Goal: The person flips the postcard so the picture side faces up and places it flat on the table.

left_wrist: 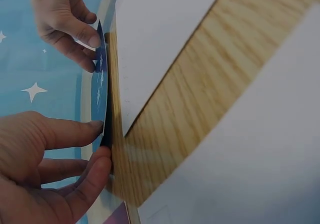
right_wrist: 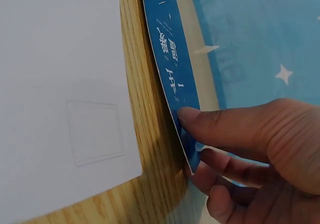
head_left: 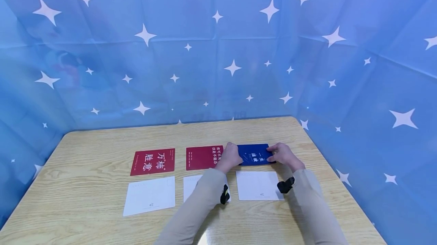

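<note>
A blue postcard (head_left: 254, 154) with white Chinese lettering lies between my two hands at the right end of the back row. My left hand (head_left: 231, 157) pinches its left end, thumb on the printed face and fingers beneath, as the left wrist view shows. At the other end my right hand (head_left: 284, 154) pinches the card (right_wrist: 172, 69) near its corner, thumb on top and fingertips under the edge. In the right wrist view the card bows slightly, with a shadow on the wood along its near edge.
Two red postcards, one at left (head_left: 153, 161) and one in the middle (head_left: 201, 157), lie in the same row. In front are white cards at left (head_left: 150, 195), middle (head_left: 189, 186) and right (head_left: 259, 186); my left sleeve covers part of the middle one. A starry blue curtain (head_left: 205, 47) hangs behind the wooden table (head_left: 85, 184).
</note>
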